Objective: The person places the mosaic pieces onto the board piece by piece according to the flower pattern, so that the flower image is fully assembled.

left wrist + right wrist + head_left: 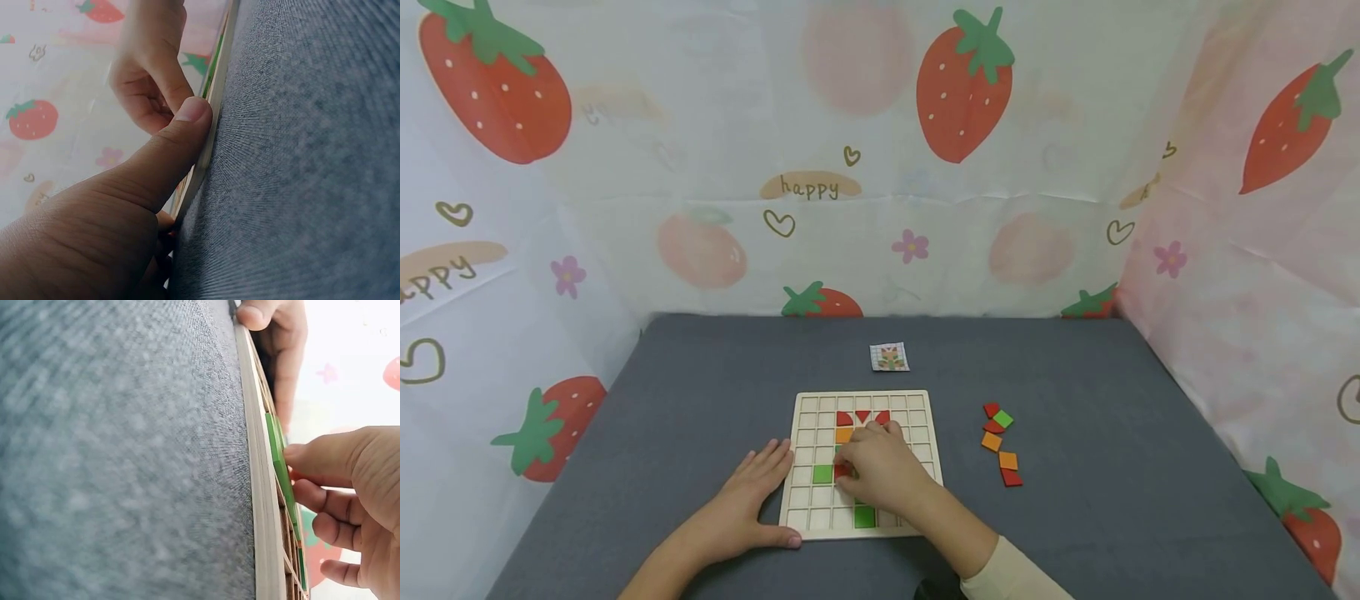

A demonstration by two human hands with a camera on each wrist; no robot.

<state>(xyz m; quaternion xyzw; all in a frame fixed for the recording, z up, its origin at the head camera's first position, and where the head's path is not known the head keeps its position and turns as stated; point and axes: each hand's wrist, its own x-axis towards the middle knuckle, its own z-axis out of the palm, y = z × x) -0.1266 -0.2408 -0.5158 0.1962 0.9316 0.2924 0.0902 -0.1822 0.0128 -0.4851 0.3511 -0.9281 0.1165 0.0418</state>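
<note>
A pale wooden grid board (808,422) lies on the grey table. My left hand (748,496) rests against its left side, fingers stretched along the edge and the thumb at the near corner. Over the board's middle, my right hand (886,472) pinches a red tile (841,472) between thumb and fingers, low at a grid cell. Red tiles (862,416) sit in an upper row, with an orange tile (844,435) below. One green tile (822,474) lies left of the fingertips, and another green tile (865,517) near the bottom. The right hand hides some cells.
Right of the board, several loose tiles lie in a scattered column, among them a green tile (1003,419) and an orange tile (1008,461). Behind the board is a small pattern card (890,357). A strawberry-print curtain (865,250) surrounds the table.
</note>
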